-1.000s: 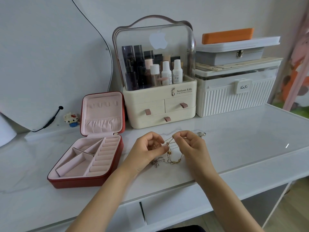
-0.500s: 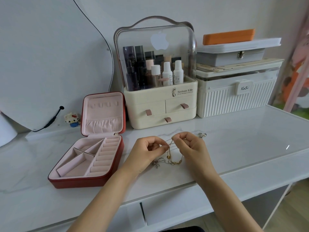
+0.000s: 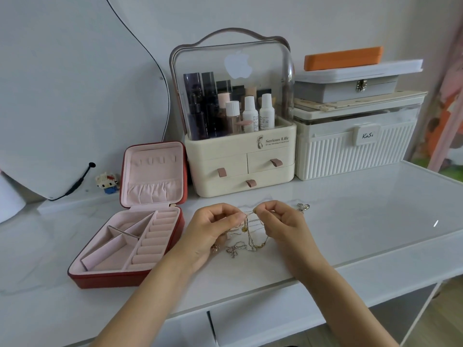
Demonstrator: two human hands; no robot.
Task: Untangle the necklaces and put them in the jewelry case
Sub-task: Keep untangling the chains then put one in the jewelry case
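Left hand (image 3: 213, 229) & right hand (image 3: 283, 221) each pinch tangled thin gold and silver chain necklaces (image 3: 246, 236) just above white marble counter (image 3: 350, 221); open red pink-lined jewelry case (image 3: 130, 244) at 9 o'clock. Best approach: loosen knot w/ slack, don't tug.

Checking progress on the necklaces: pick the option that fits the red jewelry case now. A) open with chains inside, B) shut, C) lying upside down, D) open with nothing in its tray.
D: the red jewelry case stands open, its pink compartments bare, while both hands pinch the tangled necklaces over the table.
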